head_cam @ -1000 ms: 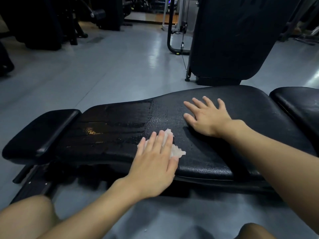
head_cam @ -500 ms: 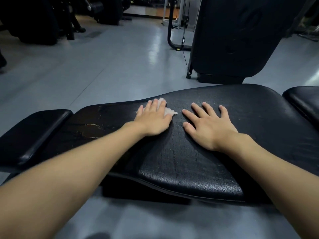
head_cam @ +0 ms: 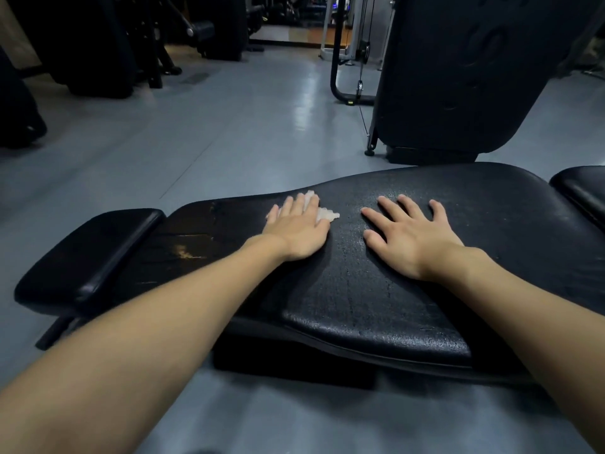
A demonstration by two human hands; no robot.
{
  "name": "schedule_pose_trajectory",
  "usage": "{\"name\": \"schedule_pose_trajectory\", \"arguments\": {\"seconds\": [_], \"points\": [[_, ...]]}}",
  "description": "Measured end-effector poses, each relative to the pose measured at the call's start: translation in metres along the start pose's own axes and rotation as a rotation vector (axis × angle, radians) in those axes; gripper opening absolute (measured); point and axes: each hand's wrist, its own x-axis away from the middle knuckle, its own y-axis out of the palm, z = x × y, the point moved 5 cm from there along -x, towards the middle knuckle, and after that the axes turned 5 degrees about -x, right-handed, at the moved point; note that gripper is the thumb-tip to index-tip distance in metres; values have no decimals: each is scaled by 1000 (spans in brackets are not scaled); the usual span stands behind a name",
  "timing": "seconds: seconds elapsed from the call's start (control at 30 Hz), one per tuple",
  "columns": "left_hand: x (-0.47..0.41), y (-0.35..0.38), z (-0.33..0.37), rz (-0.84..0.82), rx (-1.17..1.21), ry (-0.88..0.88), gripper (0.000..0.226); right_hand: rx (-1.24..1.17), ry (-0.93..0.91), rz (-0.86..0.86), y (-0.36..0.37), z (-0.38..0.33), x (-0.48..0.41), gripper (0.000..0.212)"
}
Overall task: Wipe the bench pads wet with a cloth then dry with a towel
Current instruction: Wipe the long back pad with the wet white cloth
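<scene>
A long black bench pad (head_cam: pixel 376 306) with cracked vinyl lies across the view. My left hand (head_cam: pixel 299 229) presses flat, fingers straight, on a small white cloth (head_cam: pixel 327 214) near the pad's far edge. Only the cloth's edges show around my fingers. My right hand (head_cam: pixel 409 235) rests flat with spread fingers on the pad a little to the right, holding nothing. A worn, torn patch (head_cam: pixel 186 252) shows on the pad's narrower left part.
A small black end pad (head_cam: pixel 88 253) adjoins the bench on the left, and another pad (head_cam: pixel 582 188) on the right. A tall upright black pad (head_cam: pixel 458 77) on a frame stands behind the bench. Dark gym machines (head_cam: pixel 98 44) line the back left. Grey floor (head_cam: pixel 196 132) surrounds everything.
My left hand has slid the cloth from the pad's near edge to its far edge, and in the last half second has barely moved. My right hand has stayed planted.
</scene>
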Motion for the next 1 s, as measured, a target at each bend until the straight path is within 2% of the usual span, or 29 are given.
{"name": "schedule_pose_trajectory", "arguments": {"seconds": [0.13, 0.27, 0.4, 0.47, 0.57, 0.7, 0.87, 1.0], "points": [[61, 15, 1, 33, -19, 44, 63, -2, 22, -26, -2, -2, 3, 60], [113, 25, 2, 58, -27, 83, 64, 106, -3, -39, -12, -15, 1, 58], [152, 32, -1, 84, -75, 113, 81, -49, -82, -49, -18, -46, -10, 57], [158, 34, -4, 85, -107, 123, 85, -53, -111, -76, -8, -57, -13, 57], [143, 31, -10, 67, -97, 125, 82, -32, -108, -60, 5, -60, -15, 57], [96, 23, -20, 52, -82, 91, 63, -14, -113, -50, 7, -60, -16, 58], [24, 9, -36, -3, -19, 32, 63, -4, -119, -32, 10, -59, -16, 59], [-24, -3, -43, 14, -7, -9, 62, -3, -114, -37, 11, -59, -19, 59]]}}
